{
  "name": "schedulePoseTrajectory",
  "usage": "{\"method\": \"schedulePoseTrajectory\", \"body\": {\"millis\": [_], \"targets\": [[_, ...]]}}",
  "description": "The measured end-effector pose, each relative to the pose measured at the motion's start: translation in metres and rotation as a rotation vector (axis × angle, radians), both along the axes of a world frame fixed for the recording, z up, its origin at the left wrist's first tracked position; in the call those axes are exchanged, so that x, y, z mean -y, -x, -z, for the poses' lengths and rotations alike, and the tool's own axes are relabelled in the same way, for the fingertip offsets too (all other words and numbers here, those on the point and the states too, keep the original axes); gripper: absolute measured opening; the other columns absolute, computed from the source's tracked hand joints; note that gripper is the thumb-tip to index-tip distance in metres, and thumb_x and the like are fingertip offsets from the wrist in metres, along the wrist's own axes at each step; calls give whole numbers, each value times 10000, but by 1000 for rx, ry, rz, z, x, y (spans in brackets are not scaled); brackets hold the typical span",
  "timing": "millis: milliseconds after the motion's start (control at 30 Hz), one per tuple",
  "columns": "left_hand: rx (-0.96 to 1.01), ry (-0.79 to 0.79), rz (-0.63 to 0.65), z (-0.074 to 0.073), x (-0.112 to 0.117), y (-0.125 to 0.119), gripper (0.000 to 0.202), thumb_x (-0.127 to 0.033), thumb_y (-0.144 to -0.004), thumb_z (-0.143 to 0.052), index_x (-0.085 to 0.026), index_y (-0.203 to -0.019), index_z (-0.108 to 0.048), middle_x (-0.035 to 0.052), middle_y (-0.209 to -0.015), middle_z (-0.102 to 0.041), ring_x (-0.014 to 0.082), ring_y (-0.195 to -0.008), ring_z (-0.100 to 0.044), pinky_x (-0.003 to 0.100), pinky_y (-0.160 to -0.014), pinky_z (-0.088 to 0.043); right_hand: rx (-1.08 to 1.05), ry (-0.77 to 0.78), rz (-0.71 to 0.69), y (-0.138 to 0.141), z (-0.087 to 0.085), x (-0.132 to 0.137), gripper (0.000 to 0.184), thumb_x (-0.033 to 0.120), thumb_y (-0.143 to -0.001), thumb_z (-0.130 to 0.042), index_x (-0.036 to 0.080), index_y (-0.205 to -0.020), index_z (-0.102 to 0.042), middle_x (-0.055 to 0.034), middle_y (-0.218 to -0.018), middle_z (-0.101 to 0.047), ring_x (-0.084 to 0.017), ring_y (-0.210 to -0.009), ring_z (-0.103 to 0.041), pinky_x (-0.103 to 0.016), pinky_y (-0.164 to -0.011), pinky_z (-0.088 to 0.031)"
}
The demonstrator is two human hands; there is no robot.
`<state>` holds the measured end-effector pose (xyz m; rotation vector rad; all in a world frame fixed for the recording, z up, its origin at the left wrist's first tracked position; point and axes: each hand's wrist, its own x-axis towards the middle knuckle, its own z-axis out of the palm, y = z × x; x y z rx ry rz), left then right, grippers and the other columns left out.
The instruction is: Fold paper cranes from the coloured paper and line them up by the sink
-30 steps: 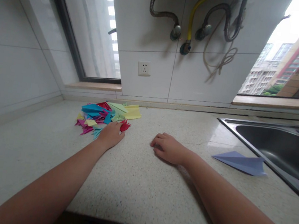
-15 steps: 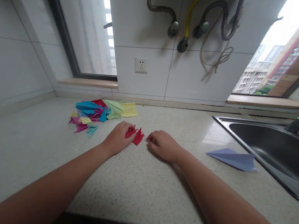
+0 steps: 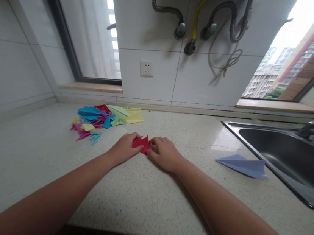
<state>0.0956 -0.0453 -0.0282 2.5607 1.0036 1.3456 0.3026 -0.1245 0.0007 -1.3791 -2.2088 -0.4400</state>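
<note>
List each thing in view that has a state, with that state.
Red paper: folded, held
Left hand: gripping the red paper
Right hand: fingers curled, at the paper's right edge
Lavender paper plane: folded, untouched
Coloured paper pile: folded pieces, heaped, untouched
Wall socket: nothing plugged in

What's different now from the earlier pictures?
The left hand slid the red folded paper right, away from the colorful pile, and holds it. The right hand now has its fingertips at the paper's right edge. The pile and lavender paper plane stayed put.
</note>
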Motion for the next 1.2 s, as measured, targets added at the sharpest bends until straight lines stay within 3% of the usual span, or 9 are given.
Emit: {"method": "schedulePoseTrajectory", "body": {"millis": [267,400,600,700,833,933,1000,1067,1200], "targets": [[134,140,202,-4,13,-1,291,-403,-879,-639,-206,-1085,-583,-30,-1006,-631,116,-911,-576,257,-845,-442,-159,24,13,3,5,-13,262,421,-852,-629,213,-988,-711,-83,-1067,-583,-214,-1007,-498,-363,-908,-366],[212,126,218,-8,0,5,316,-378,-888,-632,-196,-1141,-579,1,-1081,-629,118,-961,-582,250,-880,-463,-243,38,-64,1,6,-17,175,311,-833,-639,182,-924,-716,-76,-1036,-583,-183,-971,-512,-338,-912,-389],[609,216,-80,-10,-56,44,543,-377,-892,-600,-178,-1377,-456,129,-1292,-545,177,-966,-620,263,-672,-523,-464,118,-170,-3,3,-17,158,256,-842,-608,154,-937,-682,-77,-1109,-532,-118,-881,-554,-277,-846,-470],[668,199,-264,-12,-69,59,695,-374,-873,-611,-168,-1488,-362,174,-1368,-468,208,-1002,-609,327,-778,-524,-524,82,-217,-4,1,-17,113,225,-846,-601,142,-902,-654,-76,-1154,-535,-117,-943,-576,-277,-903,-482],[590,-2,-560,-17,-54,54,505,-365,-838,-623,-127,-1280,-570,162,-1277,-502,316,-1242,-431,506,-1095,-299,-618,9,-374,-5,-4,-15,102,188,-839,-594,140,-915,-642,-98,-1256,-514,-135,-1063,-588,-278,-904,-517],[475,-206,-319,-18,-23,32,306,-370,-912,-556,-152,-1122,-596,94,-1142,-571,229,-1105,-485,411,-1027,-366,-578,-136,-458,-5,-10,-9,114,170,-845,-595,161,-941,-655,-91,-1234,-552,-153,-1178,-554,-294,-947,-502],[408,-117,18,-17,2,13,331,-408,-943,-541,-164,-1165,-565,87,-1157,-566,183,-1020,-525,327,-874,-446,-521,-257,-484,-5,-14,-4,102,148,-845,-603,172,-930,-653,-69,-1167,-595,-147,-1169,-555,-306,-974,-474],[322,-45,240,-14,26,-4,389,-416,-937,-579,-197,-1256,-542,72,-1230,-549,169,-1086,-515,306,-896,-445,-502,-318,-503,-4,-16,1,100,120,-833,-612,167,-920,-622,-49,-1086,-624,-131,-1059,-591,-302,-946,-470],[352,111,435,-6,49,-24,539,-401,-898,-655,-218,-1363,-454,69,-1293,-535,153,-1099,-529,300,-900,-469,-455,-308,-465,-3,-16,8,184,116,-817,-630,169,-961,-529,-9,-957,-631,-108,-880,-600,-260,-795,-479]]}}
